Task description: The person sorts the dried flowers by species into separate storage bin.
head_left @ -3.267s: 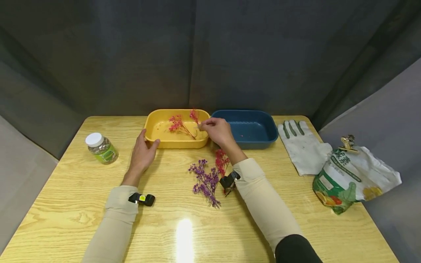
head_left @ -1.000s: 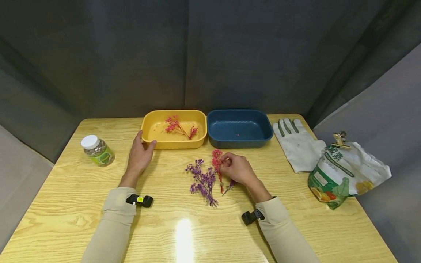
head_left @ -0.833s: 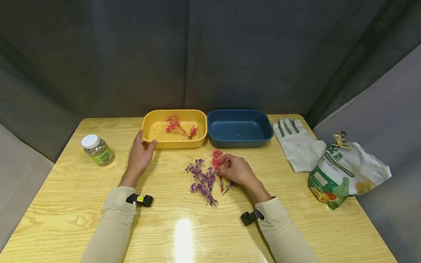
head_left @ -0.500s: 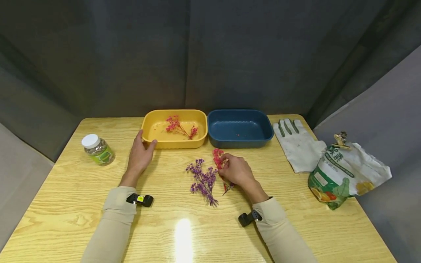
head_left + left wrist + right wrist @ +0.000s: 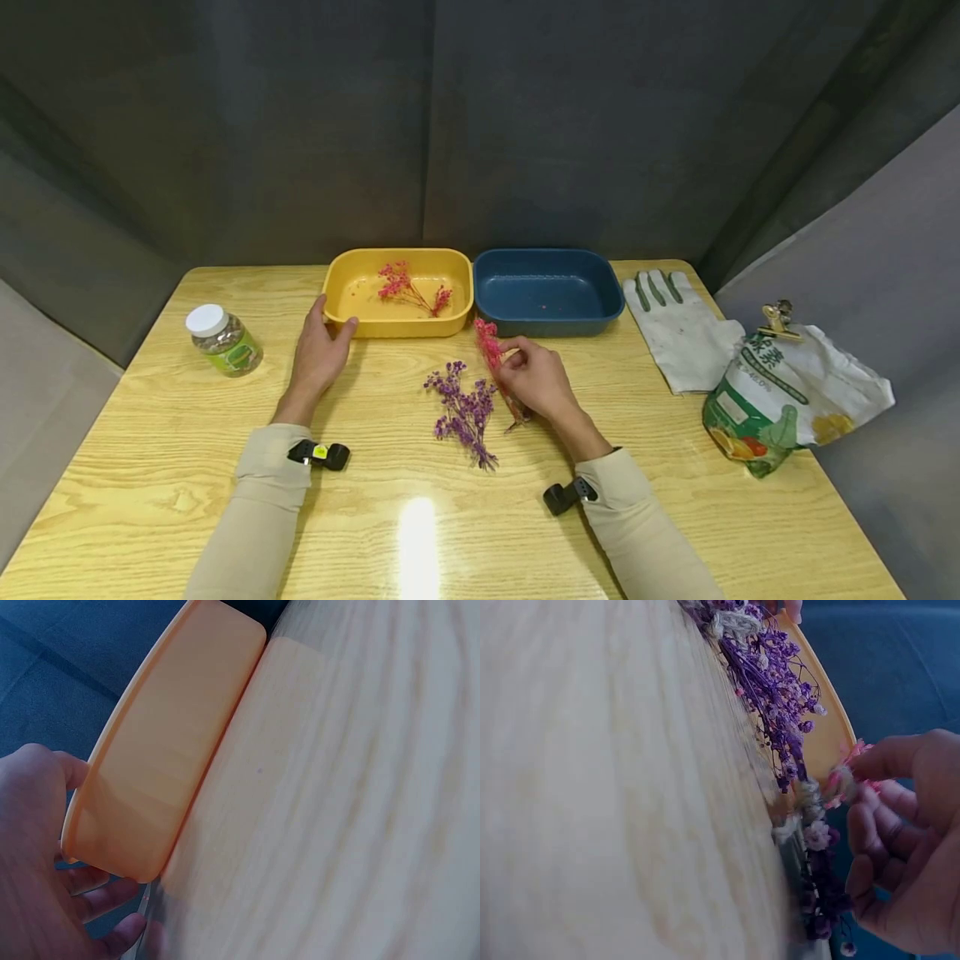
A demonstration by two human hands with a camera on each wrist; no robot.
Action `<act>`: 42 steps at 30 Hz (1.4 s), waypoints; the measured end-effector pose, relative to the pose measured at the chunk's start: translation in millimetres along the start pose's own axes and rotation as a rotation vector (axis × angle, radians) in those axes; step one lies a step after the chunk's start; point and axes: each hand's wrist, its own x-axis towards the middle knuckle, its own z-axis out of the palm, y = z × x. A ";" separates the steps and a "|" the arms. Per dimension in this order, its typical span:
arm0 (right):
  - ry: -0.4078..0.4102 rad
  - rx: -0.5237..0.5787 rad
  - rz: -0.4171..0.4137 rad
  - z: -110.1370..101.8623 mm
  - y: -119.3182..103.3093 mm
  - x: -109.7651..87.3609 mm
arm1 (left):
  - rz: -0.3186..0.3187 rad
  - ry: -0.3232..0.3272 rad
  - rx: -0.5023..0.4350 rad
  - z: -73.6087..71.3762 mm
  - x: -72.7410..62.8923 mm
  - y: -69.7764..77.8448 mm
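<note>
Flowers (image 5: 488,343), pink, in right hand (image 5: 538,380) beside purple sprigs (image 5: 468,412)

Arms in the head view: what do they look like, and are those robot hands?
Human ones: the left hand and right hand are ungloved. The left sleeve and right sleeve are plain beige. Each cuff carries a black strapped device; the left one shows a yellow mark.

Curtained-off booth, by look: dark curtain (image 5: 315,125) spanned top of frame, grey cloth (image 5: 885,250) hung at right, wooden table (image 5: 375,417) filled bottom.
</note>
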 end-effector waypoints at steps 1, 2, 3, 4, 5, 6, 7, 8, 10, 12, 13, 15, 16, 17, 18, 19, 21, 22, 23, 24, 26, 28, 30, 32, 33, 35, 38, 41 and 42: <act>0.008 0.019 -0.011 -0.5 -1.4 0.7 | 0.000 0.002 -0.002 0.1 0.3 -0.1; 0.016 0.037 -0.026 -1.0 -2.7 1.4 | 0.002 0.004 -0.003 0.3 0.5 -0.2; 0.023 0.053 -0.035 -1.5 -4.0 2.5 | 0.002 0.005 -0.004 0.6 0.7 -0.5; 0.029 0.068 -0.045 -2.0 -5.3 3.8 | 0.002 0.005 -0.004 1.0 1.0 -0.8; 0.034 0.085 -0.052 -2.4 -6.4 5.3 | 0.003 0.005 -0.004 1.4 1.3 -1.1; 0.038 0.098 -0.060 -3.2 -7.7 6.9 | 0.002 0.004 -0.005 1.7 1.4 -1.3; 0.038 0.114 -0.064 -3.9 -9.4 8.8 | 0.002 0.002 -0.005 2.0 1.4 -1.4; 0.040 0.122 -0.071 -4.1 -11.1 11.3 | 0.003 0.002 -0.004 2.3 1.5 -1.5; 0.038 0.127 -0.090 -5.0 -15.8 16.9 | 0.002 0.002 -0.004 2.5 1.6 -1.6; 0.033 0.119 -0.111 -5.6 -21.0 23.3 | 0.001 0.006 -0.005 2.3 1.6 -1.5; 0.031 0.117 -0.119 -5.8 -23.9 26.6 | 0.001 0.007 -0.005 2.4 1.7 -1.6; 0.030 0.104 -0.139 -6.3 -29.5 33.1 | 0.002 0.010 -0.002 2.4 1.5 -1.5; 0.028 0.102 -0.143 -6.3 -32.0 36.3 | 0.001 0.011 -0.002 2.5 1.6 -1.6; 0.028 0.096 -0.146 -6.2 -34.4 39.4 | 0.002 0.011 0.000 2.7 1.6 -1.8; 0.025 0.093 -0.148 -6.0 -36.9 42.4 | 0.002 0.010 0.002 2.9 1.6 -1.9; 0.021 0.092 -0.147 -5.7 -39.3 45.2 | 0.002 0.009 0.003 3.2 1.5 -2.0; 0.005 0.088 -0.149 -3.9 -43.6 51.4 | 0.001 0.009 0.004 3.3 1.1 -2.0; -0.003 0.085 -0.148 -2.7 -45.7 54.5 | 0.000 0.009 0.004 3.3 1.0 -2.2; -0.010 0.079 -0.148 -1.8 -48.0 57.3 | -0.001 0.009 0.005 3.2 0.8 -2.1; -0.016 0.070 -0.150 -0.7 -50.3 60.3 | -0.002 0.010 0.005 3.0 0.4 -1.8; -0.019 0.046 -0.156 1.5 -55.4 66.9 | 0.000 0.012 0.004 2.6 0.3 -1.6; -0.017 0.016 -0.162 3.1 -60.7 73.7 | -0.003 0.014 0.006 2.5 0.3 -1.7; -0.014 -0.015 -0.176 4.2 -65.4 81.2 | -0.003 0.015 0.004 2.8 0.5 -1.9; -0.012 -0.041 -0.194 4.6 -69.7 88.8 | -0.002 0.016 0.001 3.3 0.7 -2.6; -0.011 -0.054 -0.197 5.0 -71.3 92.5 | -0.003 0.017 0.000 3.6 0.7 -2.8; -0.009 -0.072 -0.196 5.7 -74.6 100.2 | -0.002 0.018 -0.001 3.9 0.8 -3.3; -0.017 -0.082 -0.162 7.5 -79.4 110.9 | -0.001 0.019 -0.004 3.6 0.8 -3.1; -0.032 -0.083 -0.120 9.9 -84.1 120.4 | -0.002 0.020 -0.005 2.4 0.9 -2.4; -0.037 -0.087 -0.109 10.7 -85.5 123.1 | -0.001 0.019 -0.004 2.1 0.9 -2.1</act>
